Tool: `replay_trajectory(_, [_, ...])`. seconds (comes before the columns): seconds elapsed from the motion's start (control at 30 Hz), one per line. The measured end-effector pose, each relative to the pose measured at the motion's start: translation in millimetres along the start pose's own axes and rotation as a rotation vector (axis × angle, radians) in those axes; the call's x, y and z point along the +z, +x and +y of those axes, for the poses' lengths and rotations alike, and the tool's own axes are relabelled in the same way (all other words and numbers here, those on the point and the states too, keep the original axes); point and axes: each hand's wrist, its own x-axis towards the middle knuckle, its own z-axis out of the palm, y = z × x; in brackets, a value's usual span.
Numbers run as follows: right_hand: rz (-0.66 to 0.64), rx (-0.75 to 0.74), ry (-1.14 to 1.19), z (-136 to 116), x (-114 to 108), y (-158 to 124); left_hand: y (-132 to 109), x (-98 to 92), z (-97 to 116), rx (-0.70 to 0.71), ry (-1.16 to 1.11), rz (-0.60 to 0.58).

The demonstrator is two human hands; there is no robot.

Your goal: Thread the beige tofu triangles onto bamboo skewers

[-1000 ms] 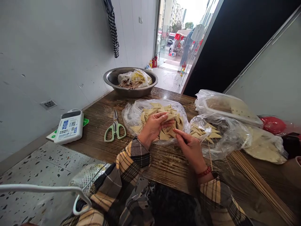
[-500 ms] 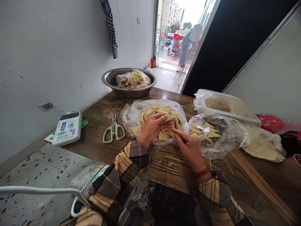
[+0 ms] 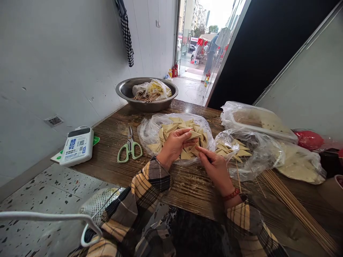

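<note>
A pale folded triangle of tofu sheet (image 3: 195,135) is pinched in my left hand (image 3: 175,144), just above the plastic bag (image 3: 148,130) of similar triangles. My right hand (image 3: 215,167) is closed on a thin wooden skewer (image 3: 196,144), whose upper end meets the triangle; how deep it goes in I cannot tell. To the right of that hand, more pale triangles (image 3: 242,152) lie in a second clear bag (image 3: 264,153), with a skewer (image 3: 238,176) sticking out toward me.
Green-handled scissors (image 3: 130,148) lie left of the bag. A metal basin (image 3: 147,104) with bagged skewers stands at the back. A bundle of wooden skewers (image 3: 297,210) lies at right, near a bagged tray (image 3: 259,123). A white box-shaped device (image 3: 77,146) sits at the left edge.
Both hands stay almost in place, with the triangle and skewer still held. Only very slight shifts of the fingers show.
</note>
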Motion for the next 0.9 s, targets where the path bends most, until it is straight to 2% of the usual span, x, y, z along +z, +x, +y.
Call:
replay_trajectory(0.33, [0.041,0.024,-0.001,1.9,1.7,1.2,1.9,0.6,-12.5,0.098,0.09,-0.029])
replay_trajectory(0.53, [0.099,-0.031,0.015,3.2,5.2,2.6,0.2,2.7,-15.2,0.06,0.052,-0.062])
replay_trajectory(0.9, [0.101,0.024,0.005,1.8,3.4,4.9,-3.0,6.1,-14.0,0.023,0.049,-0.11])
